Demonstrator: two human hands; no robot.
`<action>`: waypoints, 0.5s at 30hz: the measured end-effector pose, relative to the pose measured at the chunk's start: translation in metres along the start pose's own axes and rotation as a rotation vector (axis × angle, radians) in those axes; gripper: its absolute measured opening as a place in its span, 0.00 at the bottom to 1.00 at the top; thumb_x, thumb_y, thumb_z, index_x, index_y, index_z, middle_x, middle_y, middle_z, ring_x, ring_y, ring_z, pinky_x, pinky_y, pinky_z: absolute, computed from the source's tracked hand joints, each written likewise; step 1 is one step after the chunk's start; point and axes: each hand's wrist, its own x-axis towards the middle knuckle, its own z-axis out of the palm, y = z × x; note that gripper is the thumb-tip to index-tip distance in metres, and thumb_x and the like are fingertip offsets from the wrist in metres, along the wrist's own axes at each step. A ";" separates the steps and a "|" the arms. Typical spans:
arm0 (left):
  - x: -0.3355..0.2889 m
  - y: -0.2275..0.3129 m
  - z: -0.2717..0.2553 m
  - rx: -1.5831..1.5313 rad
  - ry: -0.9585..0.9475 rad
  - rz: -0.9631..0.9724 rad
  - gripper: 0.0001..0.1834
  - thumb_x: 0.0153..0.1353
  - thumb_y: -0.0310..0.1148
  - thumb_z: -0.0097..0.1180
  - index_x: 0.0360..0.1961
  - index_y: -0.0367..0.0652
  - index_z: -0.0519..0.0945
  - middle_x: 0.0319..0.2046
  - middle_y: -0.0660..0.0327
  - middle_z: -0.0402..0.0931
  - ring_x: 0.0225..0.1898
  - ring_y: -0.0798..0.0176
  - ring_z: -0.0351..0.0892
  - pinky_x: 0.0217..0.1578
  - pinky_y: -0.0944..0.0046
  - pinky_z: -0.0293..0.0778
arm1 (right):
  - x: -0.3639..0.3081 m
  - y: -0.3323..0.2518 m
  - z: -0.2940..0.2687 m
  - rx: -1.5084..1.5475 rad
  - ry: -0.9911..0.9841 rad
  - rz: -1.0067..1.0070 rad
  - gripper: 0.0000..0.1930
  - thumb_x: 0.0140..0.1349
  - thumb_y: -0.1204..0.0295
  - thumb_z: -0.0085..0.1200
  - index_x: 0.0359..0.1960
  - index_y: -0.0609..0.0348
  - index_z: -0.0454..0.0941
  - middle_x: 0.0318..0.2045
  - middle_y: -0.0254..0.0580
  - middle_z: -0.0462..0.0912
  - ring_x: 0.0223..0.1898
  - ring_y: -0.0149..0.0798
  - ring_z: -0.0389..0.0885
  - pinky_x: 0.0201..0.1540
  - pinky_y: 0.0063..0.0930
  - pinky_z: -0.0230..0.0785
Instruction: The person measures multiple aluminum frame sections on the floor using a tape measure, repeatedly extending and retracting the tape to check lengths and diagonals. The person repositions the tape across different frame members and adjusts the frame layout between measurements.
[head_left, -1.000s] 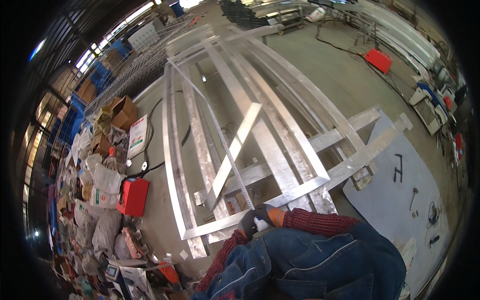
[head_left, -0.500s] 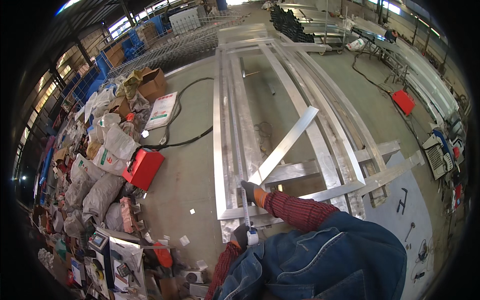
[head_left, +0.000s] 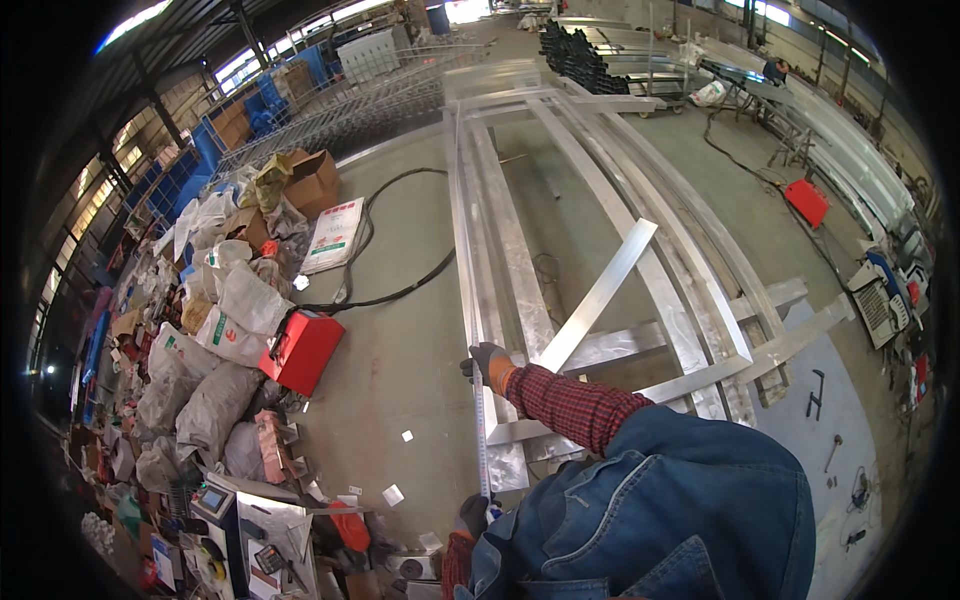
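A tape measure's blade [head_left: 481, 440] stretches along the left rail of a long silver metal frame [head_left: 463, 240]. My left hand [head_left: 471, 516], in a dark glove, is closed round the tape measure's case at the near end, which it mostly hides. My right hand [head_left: 488, 366], in a dark and orange glove, grips the blade at the rail's outer edge, its fingers bent over it. Just right of this hand, a loose flat metal bar [head_left: 600, 295] lies slantwise across the frame.
More long metal bars lie under and beside the frame, over crosswise supports [head_left: 640, 345]. Left of it are a red box [head_left: 303, 352], a black cable [head_left: 400, 291] and heaped sacks [head_left: 215, 395]. A grey sheet with hand tools [head_left: 816, 395] lies at the right.
Both hands and the tape measure have shifted left relative to the frame, the blade now lying along its outer left rail. My view has turned slightly, too.
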 end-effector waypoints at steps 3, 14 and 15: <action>-0.011 -0.014 -0.029 0.229 0.043 0.106 0.18 0.74 0.37 0.52 0.56 0.37 0.82 0.45 0.55 0.86 0.47 0.62 0.84 0.51 0.62 0.78 | 0.018 0.007 0.010 -0.016 0.135 0.042 0.12 0.73 0.69 0.46 0.47 0.60 0.80 0.44 0.51 0.88 0.36 0.44 0.87 0.38 0.42 0.79; -0.029 -0.036 -0.084 0.237 0.190 0.014 0.17 0.65 0.37 0.66 0.50 0.37 0.85 0.42 0.59 0.87 0.48 0.66 0.83 0.52 0.65 0.78 | 0.096 0.020 0.016 -0.283 -0.046 -0.212 0.15 0.70 0.66 0.51 0.51 0.64 0.79 0.34 0.48 0.85 0.32 0.43 0.84 0.33 0.40 0.75; -0.030 -0.038 -0.092 0.231 0.161 -0.056 0.17 0.64 0.36 0.67 0.49 0.36 0.85 0.43 0.59 0.86 0.48 0.65 0.83 0.52 0.65 0.78 | 0.094 0.014 0.016 -0.390 -0.054 -0.323 0.16 0.70 0.67 0.51 0.54 0.63 0.78 0.35 0.49 0.85 0.33 0.44 0.84 0.34 0.41 0.76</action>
